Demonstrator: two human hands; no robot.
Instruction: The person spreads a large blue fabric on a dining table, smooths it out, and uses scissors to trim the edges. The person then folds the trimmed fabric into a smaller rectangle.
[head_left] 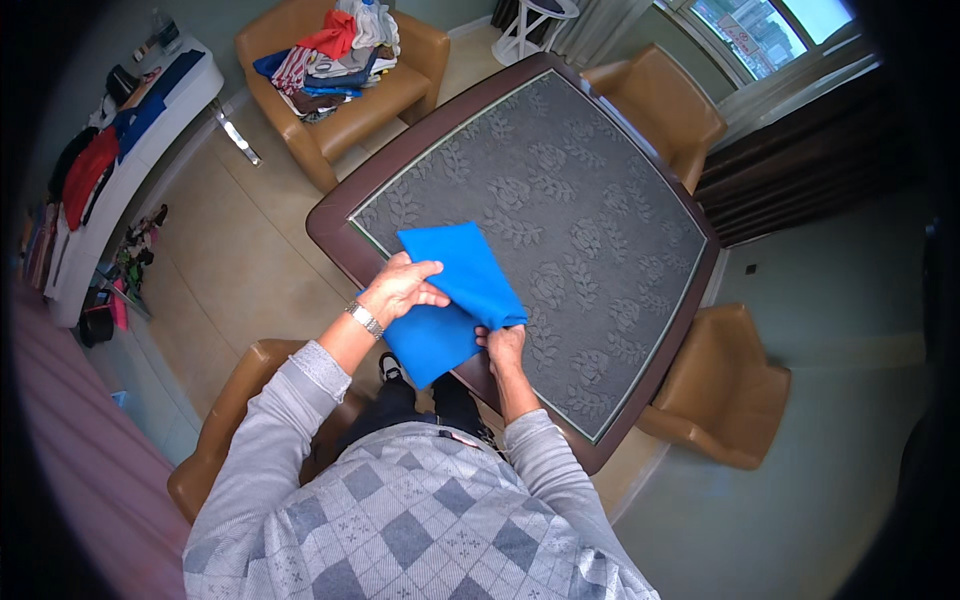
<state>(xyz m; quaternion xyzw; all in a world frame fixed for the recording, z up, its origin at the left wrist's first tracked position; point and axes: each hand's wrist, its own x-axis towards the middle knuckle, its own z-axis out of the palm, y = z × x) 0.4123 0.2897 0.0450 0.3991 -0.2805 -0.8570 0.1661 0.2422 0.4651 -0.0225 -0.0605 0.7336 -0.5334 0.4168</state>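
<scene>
A piece of bright blue cloth (465,262), partly folded over itself, lies at the near left edge of the table and hangs past it toward me. My left hand (402,287), with a metal watch at its wrist, has the edge of the upper layer between thumb and fingers. At the cloth's right end, my right hand (503,345) grips a bunched corner; some of its fingertips are hidden by the fabric. Whether the cloth is a garment I cannot tell.
The table (545,190) has a grey flower-patterned top and a dark red-brown rim. A tan armchair (415,65) bears a heap of clothes (340,60). Other tan chairs (725,385) stand around the table. Along the left wall runs a white desk (150,150) with clothes on it.
</scene>
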